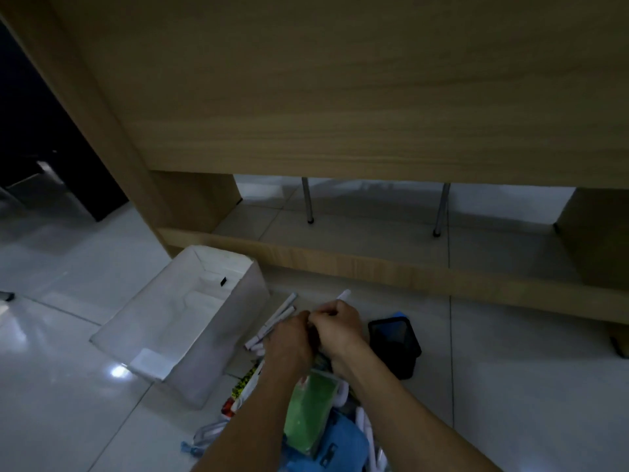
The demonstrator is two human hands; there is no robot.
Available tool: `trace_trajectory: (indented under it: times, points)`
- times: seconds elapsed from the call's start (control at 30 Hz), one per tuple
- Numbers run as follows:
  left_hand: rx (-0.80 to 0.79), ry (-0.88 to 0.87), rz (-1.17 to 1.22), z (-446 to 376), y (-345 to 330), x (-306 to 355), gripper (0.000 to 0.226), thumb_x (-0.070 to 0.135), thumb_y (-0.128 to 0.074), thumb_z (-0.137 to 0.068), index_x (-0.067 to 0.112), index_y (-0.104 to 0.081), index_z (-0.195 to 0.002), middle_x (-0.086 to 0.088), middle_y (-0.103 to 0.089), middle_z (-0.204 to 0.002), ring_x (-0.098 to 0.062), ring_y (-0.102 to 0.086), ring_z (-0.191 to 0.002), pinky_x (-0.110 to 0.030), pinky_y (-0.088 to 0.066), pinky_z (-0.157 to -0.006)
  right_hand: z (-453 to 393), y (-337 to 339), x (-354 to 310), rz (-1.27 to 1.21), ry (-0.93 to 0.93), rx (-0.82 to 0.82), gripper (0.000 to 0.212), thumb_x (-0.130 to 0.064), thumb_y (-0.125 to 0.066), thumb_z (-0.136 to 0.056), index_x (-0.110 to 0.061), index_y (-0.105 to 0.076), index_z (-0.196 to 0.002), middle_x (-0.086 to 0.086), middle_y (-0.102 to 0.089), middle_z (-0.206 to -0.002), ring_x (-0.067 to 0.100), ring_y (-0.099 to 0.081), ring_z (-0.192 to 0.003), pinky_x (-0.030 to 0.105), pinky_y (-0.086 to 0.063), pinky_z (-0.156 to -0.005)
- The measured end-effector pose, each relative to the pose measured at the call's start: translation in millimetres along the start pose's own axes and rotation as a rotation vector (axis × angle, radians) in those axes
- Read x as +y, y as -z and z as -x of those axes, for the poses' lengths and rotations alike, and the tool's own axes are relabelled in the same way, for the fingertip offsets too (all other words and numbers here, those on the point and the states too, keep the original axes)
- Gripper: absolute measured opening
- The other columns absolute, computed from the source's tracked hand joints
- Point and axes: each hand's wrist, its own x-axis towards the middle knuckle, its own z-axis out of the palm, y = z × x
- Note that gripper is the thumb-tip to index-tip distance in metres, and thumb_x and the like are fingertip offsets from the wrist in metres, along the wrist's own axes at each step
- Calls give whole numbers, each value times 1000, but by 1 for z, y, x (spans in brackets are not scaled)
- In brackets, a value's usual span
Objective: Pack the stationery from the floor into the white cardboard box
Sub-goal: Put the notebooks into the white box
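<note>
— Looking down from the head camera, what are the hands doing?

— Both meet over the floor tiles. The right hand (337,323) is curled round a white pen (343,296), whose tip pokes out above the knuckles and points up-right, away from the person. The left hand (293,332) has its fingers bent in against a bundle of white pens (276,318); it seems to be gripping them, though the dim light hides the fingertips.

— And the white cardboard box (190,338)?

— Open, on the tiles just left of the hands, beside the wooden desk (340,97). It looks nearly bare inside.

— Which way do the pens lie?

— Their long axis runs from lower left to upper right, roughly along the box's long side. The left hand is nearer the box, so I'd judge a short carry leftward would drop them in lengthwise.

— Anything else around?

— A black mesh pen holder (394,345) lies to the right; a green packet (311,410) and blue items sit beneath the forearms.
</note>
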Motion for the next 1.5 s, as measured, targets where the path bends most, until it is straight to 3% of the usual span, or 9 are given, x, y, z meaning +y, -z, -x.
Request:
trace_trajectory:
  times: [0.07, 0.33, 0.57, 0.67, 0.83, 0.97, 1.1, 1.3, 1.5]
  points:
    - [72, -42, 109, 0, 7, -10, 30, 10, -48, -93, 5, -57, -121, -14, -66, -117, -27, -61, -107, -20, -44, -83, 4, -7, -7, -2, 25, -27, 7, -5, -62, -86, -9, -61, -92, 7, -65, -84, 15, -62, -69, 21, -48, -50]
    - [125, 13, 632, -9, 48, -75, 24, 11, -54, -82, -10, -66, -81, -32, -66, -84, -43, -65, -84, -50, -52, -71, 7, -26, -25, 34, 127, 95, 17, -29, -65, -89, -20, -58, -101, 8, -65, -103, 20, -65, -80, 30, -52, -62]
    - [-106, 106, 1288, -2, 99, -145, 17, 16, -65, -89, 7, -64, -104, -17, -72, -99, -31, -70, -84, -43, -57, -77, 0, -33, -17, 403, 74, 335, 45, -31, -67, -85, -14, -52, -124, 9, -53, -127, 20, -52, -91, 26, -43, -70]
    - [-180, 130, 1442, 0, 106, -176, 24, 21, -63, -90, 9, -63, -111, -17, -71, -106, -35, -68, -94, -48, -55, -82, 3, -52, -10, 368, 6, 263, 52, -36, -67, -85, -13, -49, -128, 11, -50, -131, 25, -55, -105, 30, -44, -79]
    - [-294, 173, 1621, 5, 109, -221, 28, 26, -61, -90, 10, -62, -114, -17, -70, -109, -33, -69, -92, -41, -58, -69, 19, -84, 0, 5, -232, -62, 35, -35, -60, -92, -7, -63, -113, 12, -70, -99, 29, -66, -89, 43, -55, -83]
    - [-339, 219, 1790, 3, 114, -238, 35, 32, -58, -92, 8, -62, -117, -16, -71, -107, -30, -70, -92, -41, -59, -72, 27, -110, -10, -160, -189, -103, 23, -17, -53, -97, -8, -54, -118, 13, -67, -94, 27, -66, -75, 32, -59, -52]
    - [-359, 200, 2170, 0, 123, -241, 45, 45, -50, -93, 7, -65, -111, -18, -70, -110, -34, -62, -107, -46, -51, -88, 29, -136, -19, -333, -138, 15, 20, -12, -49, -99, -4, -50, -117, 12, -62, -93, 24, -61, -74, 25, -55, -43]
    - [-362, 200, 2190, 0, 117, -221, 35, 23, -54, -93, 5, -54, -123, -20, -65, -113, -34, -62, -103, -45, -51, -83, 24, -189, -12, -440, -86, 104, 28, -14, -49, -99, -3, -49, -125, 12, -63, -101, 27, -63, -80, 27, -57, -47]
    - [-190, 314, 2129, -11, 106, -232, 39, 9, -47, -95, -1, -45, -133, -23, -61, -116, -34, -61, -96, -44, -51, -81, 23, -232, -12, -142, -3, 86, 31, -41, -43, -100, -18, -57, -116, 8, -65, -106, 23, -65, -87, 34, -57, -62]
